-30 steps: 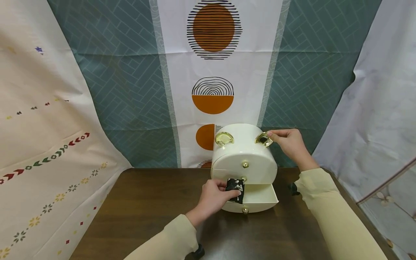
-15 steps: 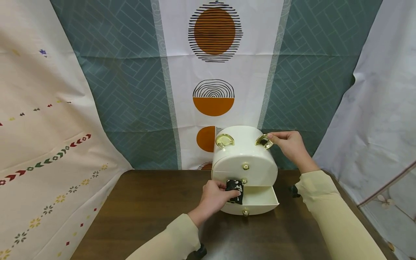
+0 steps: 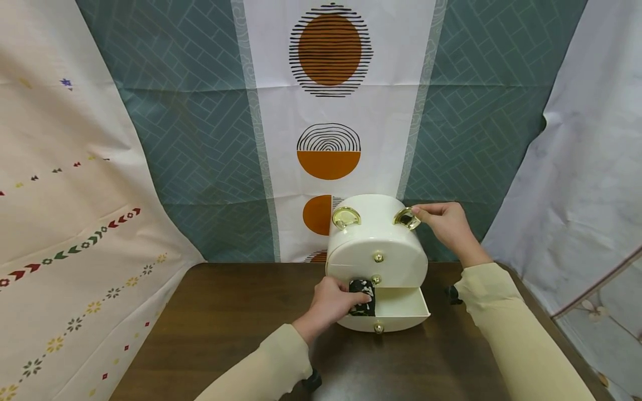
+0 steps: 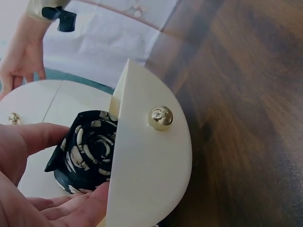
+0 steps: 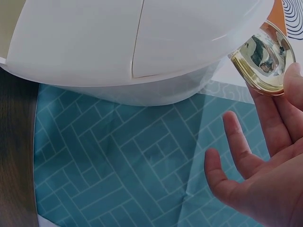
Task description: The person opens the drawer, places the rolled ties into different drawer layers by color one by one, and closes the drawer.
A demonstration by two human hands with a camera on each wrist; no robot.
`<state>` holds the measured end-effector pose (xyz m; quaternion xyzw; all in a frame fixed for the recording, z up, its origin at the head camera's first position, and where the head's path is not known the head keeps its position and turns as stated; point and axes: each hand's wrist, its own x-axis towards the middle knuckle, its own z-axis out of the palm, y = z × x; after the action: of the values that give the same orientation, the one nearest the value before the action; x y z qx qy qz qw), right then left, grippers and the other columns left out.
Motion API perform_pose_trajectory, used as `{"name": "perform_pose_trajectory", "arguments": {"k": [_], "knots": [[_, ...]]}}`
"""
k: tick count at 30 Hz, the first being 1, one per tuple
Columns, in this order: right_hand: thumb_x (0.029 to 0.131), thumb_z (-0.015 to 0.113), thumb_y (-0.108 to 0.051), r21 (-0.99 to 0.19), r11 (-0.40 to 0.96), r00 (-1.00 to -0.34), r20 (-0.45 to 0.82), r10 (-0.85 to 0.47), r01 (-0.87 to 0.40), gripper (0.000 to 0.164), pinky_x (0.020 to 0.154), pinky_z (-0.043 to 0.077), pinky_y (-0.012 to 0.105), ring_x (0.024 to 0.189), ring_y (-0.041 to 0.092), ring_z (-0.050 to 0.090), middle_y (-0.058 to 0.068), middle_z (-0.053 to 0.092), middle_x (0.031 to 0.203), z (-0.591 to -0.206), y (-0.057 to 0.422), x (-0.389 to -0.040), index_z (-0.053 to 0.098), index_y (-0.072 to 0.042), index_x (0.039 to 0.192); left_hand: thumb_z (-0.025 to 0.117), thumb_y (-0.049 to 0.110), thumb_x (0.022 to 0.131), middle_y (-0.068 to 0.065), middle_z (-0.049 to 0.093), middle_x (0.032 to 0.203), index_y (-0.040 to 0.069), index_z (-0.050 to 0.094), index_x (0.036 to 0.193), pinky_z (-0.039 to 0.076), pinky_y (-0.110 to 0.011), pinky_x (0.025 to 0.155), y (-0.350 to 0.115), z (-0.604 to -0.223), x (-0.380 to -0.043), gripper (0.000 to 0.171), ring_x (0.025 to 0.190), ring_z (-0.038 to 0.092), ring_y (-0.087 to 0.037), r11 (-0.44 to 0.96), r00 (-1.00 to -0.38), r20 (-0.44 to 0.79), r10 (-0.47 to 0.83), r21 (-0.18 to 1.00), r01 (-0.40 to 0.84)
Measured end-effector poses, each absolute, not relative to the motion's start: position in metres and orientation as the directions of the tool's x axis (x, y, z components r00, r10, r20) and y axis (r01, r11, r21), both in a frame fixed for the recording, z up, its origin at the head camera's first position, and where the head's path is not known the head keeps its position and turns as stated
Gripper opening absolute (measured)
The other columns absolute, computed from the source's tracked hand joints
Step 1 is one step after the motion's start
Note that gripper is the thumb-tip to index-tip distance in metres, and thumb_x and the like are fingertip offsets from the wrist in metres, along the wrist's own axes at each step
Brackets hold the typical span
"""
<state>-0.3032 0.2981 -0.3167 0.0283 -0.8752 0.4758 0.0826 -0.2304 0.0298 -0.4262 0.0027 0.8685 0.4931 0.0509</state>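
A white rounded cabinet (image 3: 376, 245) with gold ear-shaped pieces on top stands at the table's back. Its bottom drawer (image 3: 401, 303) is pulled out. Between thumb and fingers, my left hand (image 3: 328, 303) holds a rolled-up black cloth (image 3: 361, 295) with a pale pattern, at the drawer's left side. The left wrist view shows the cloth roll (image 4: 92, 151) end on, its spiral facing the camera, partly behind the drawer front (image 4: 149, 156). My right hand (image 3: 448, 225) pinches the cabinet's right gold ear (image 3: 407, 218); its lower fingers (image 5: 236, 142) are spread away from the ear.
The brown table (image 3: 241, 317) runs left and forward of the cabinet. A patterned fabric backdrop (image 3: 205, 139) hangs right behind it, with white cloth (image 3: 577, 167) along the right side. Gold knobs (image 3: 378, 257) stick out from the cabinet front.
The black cloth, in my left hand's hold, has sunk slightly lower into the open drawer. My right hand stays on the gold ear.
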Motion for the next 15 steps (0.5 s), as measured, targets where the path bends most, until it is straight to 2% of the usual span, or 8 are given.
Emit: {"name": "perform_pose_trajectory", "arguments": {"k": [5, 8, 15], "knots": [[0.083, 0.060, -0.056, -0.827, 0.549, -0.985, 0.168, 0.036, -0.121, 0.059, 0.103, 0.034, 0.058, 0.129, 0.035, 0.043, 0.015, 0.059, 0.128, -0.318, 0.299, -0.304, 0.066, -0.009, 0.117, 0.083, 0.041, 0.062, -0.004, 0.061, 0.054, 0.011, 0.056, 0.053, 0.047, -0.030, 0.047, 0.031, -0.429, -0.234, 0.042, 0.049, 0.057, -0.015, 0.460, -0.990, -0.121, 0.079, 0.885, -0.072], [0.083, 0.060, -0.057, -0.828, 0.547, -0.985, 0.171, 0.036, -0.124, 0.059, 0.103, 0.034, 0.058, 0.129, 0.034, 0.043, 0.016, 0.059, 0.127, -0.318, 0.299, -0.305, 0.066, -0.009, 0.117, 0.084, 0.040, 0.062, -0.004, 0.062, 0.055, 0.010, 0.057, 0.056, 0.048, -0.029, 0.048, 0.032, -0.432, -0.236, 0.040, 0.050, 0.058, -0.016, 0.447, -0.988, -0.131, 0.083, 0.891, -0.081], [0.083, 0.060, -0.056, -0.832, 0.541, -0.985, 0.169, 0.034, -0.124, 0.059, 0.103, 0.034, 0.058, 0.129, 0.034, 0.044, 0.016, 0.059, 0.127, -0.317, 0.298, -0.305, 0.067, -0.009, 0.116, 0.084, 0.040, 0.062, 0.003, 0.049, 0.045, 0.013, 0.052, 0.051, 0.039, -0.028, 0.043, 0.038, -0.437, -0.241, 0.043, 0.045, 0.051, -0.014, 0.498, -0.988, -0.134, 0.082, 0.864, -0.076]]}}
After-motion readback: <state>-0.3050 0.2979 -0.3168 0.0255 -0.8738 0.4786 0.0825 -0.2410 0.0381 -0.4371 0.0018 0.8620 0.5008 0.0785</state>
